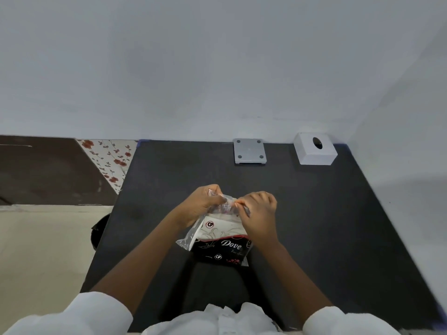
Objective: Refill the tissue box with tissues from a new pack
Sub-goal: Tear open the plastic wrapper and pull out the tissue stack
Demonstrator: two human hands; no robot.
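The tissue pack (219, 240), black and white in clear plastic wrap, is held above the middle of the black table (326, 226). The left hand (202, 204) and right hand (260, 211) both pinch the wrap's bunched top, close together. The white tissue box (314, 149) sits at the table's far right corner, its grey base plate (249, 151) nearby along the far edge.

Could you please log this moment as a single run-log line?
step: opening pack | hands: left and right pinch tissue pack top | tissue box: far right, untouched
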